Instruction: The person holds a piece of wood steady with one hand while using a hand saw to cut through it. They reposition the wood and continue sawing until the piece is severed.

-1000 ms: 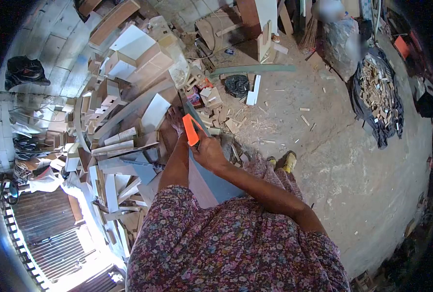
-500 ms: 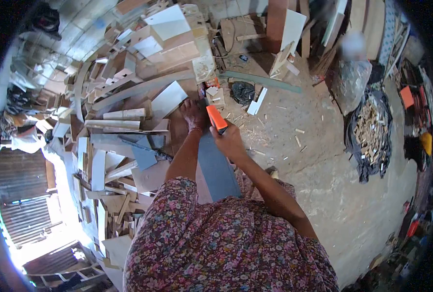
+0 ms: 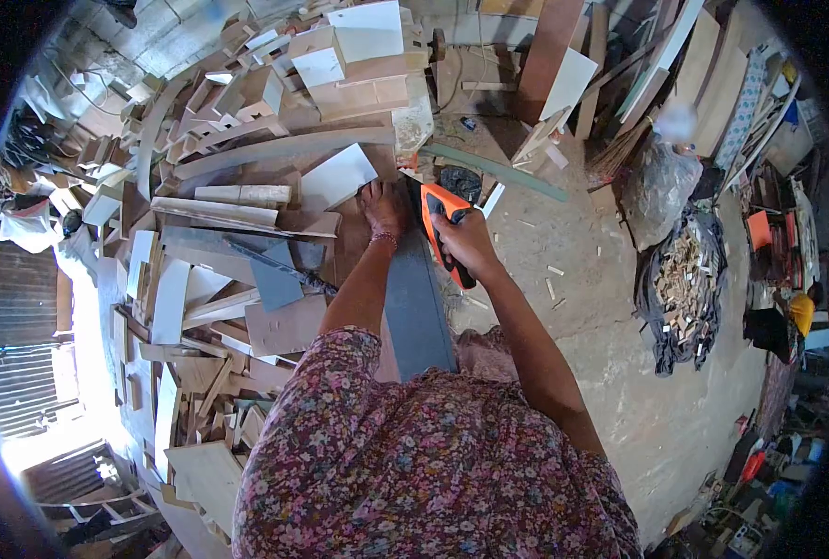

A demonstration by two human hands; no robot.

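Note:
My right hand (image 3: 465, 244) is wrapped round the orange and black handle of a handsaw (image 3: 435, 210). The saw points away from me, its blade mostly hidden from this angle. Under it and towards my body runs a long dark grey board (image 3: 414, 303). My left hand (image 3: 383, 211) lies on the wood just left of the saw, fingers pointing forward and pressing down. Touching or close to its fingertips is the corner of a white-faced panel (image 3: 340, 177). Which piece the fingers press on is partly hidden.
Stacked offcuts and panels (image 3: 237, 210) crowd the left side. A dark sheet heaped with wood scraps (image 3: 686, 279) lies on the floor at right, near a clear plastic bag (image 3: 666, 182). Boards (image 3: 549, 61) lean at the back. A person in yellow (image 3: 799, 312) is at far right.
The saw's handle has swung and now shows its broad side, with my right hand a little farther right and forward. My left hand stays on the wood. The whole view has shifted slightly.

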